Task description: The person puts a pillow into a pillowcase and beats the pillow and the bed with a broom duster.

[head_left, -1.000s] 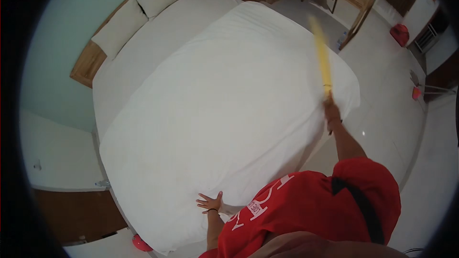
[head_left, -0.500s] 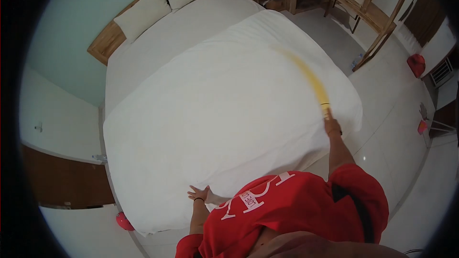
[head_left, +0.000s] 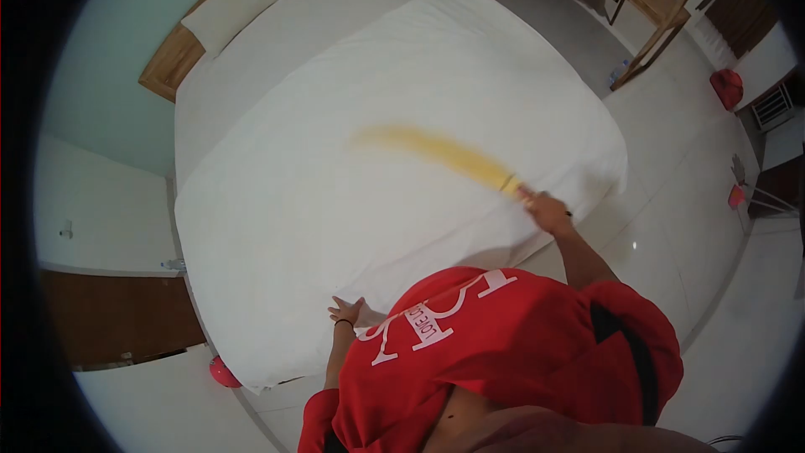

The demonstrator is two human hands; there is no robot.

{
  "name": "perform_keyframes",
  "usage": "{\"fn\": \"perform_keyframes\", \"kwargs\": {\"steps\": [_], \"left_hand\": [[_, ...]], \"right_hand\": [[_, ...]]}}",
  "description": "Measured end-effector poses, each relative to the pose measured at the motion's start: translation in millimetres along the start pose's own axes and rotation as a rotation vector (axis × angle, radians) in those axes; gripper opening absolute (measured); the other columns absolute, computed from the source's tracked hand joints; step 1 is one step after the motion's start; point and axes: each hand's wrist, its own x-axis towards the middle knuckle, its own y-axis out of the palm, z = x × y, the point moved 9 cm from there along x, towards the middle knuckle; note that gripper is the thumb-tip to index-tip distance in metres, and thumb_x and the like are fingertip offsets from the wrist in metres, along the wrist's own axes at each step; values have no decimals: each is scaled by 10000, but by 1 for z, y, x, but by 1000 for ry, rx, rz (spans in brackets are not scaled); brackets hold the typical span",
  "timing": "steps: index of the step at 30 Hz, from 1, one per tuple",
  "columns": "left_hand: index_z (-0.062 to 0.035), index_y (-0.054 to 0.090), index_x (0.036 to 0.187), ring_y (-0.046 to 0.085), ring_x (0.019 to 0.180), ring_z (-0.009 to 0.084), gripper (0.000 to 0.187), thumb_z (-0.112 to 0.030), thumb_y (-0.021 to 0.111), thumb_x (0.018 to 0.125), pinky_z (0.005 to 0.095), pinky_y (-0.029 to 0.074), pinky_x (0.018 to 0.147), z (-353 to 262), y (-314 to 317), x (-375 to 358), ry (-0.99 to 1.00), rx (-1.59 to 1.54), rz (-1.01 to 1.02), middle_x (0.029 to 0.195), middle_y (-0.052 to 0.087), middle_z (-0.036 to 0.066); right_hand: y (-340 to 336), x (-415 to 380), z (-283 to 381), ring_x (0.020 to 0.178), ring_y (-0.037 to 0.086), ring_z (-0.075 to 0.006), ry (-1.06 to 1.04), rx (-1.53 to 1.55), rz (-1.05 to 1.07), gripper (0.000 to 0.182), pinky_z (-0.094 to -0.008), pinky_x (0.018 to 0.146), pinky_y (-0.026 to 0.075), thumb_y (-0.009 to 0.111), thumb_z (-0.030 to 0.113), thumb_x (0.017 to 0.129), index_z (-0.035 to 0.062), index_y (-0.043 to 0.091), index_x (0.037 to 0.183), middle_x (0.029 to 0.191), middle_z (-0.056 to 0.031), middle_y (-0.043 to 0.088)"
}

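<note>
My right hand [head_left: 549, 211] grips the handle end of a long yellow hand broom [head_left: 457, 157], wrapped with a dark band near my fist. Its far end is smeared by motion as it reaches left, low over the white sheet [head_left: 285, 218]. Near the foot edge of the bed, my left hand [head_left: 347, 310] rests on the sheet with its fingers spread, holding nothing. Small creases run across the cloth between my two hands.
Two pale pillows [head_left: 233, 7] lean by the wooden headboard [head_left: 172, 63]. A wooden desk frame [head_left: 650, 13] stands at the upper right, with a plastic bottle [head_left: 619, 74] by its leg. Red items [head_left: 726, 89] lie along the right wall, and a round red object [head_left: 224, 372] sits by the bed's left corner.
My right hand has swung the broom leftward across the sheet, from pointing up the bed to lying more crosswise. My left hand stays on the cloth, while the view has tipped down slightly.
</note>
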Motion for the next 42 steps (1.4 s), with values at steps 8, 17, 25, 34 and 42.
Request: {"fn": "perform_keyframes", "kwargs": {"steps": [8,17,25,34,42], "left_hand": [[-195,-40,1446,28,1342,472,1181,-656,664,618,529,149,1080,8,0,9,52,47,9,1466,-15,275],[-192,-34,1446,93,1338,466,1178,-659,661,618,541,166,1072,14,10,48,22,26,51,1458,-7,292],[-197,-30,1447,71,1342,463,1150,-626,665,637,536,180,1070,15,9,34,72,24,-2,1465,5,272],[-217,-7,1448,53,1341,468,1102,-602,666,666,539,182,1070,7,4,12,123,-10,30,1467,7,262],[-189,3,1447,64,1323,506,1072,-579,661,695,532,187,1073,12,16,5,223,36,39,1453,-2,297]], "right_hand": [[-27,-18,-122,861,586,-413,485,444,-536,633,-472,763,471,490,316,893,284,153,1428,922,-253,606],[-37,-43,-94,870,595,-373,503,319,-389,627,-450,768,465,507,291,893,328,178,1424,946,-217,604],[-16,-48,-182,874,597,-396,656,210,-298,638,-474,776,478,461,350,904,389,87,1419,949,-233,588],[-26,-54,-195,867,602,-374,649,320,-396,635,-472,759,478,451,328,908,337,91,1430,970,-198,613],[-11,-33,-221,884,601,-406,695,287,-393,654,-460,755,479,467,337,893,346,90,1428,969,-236,624]]}}
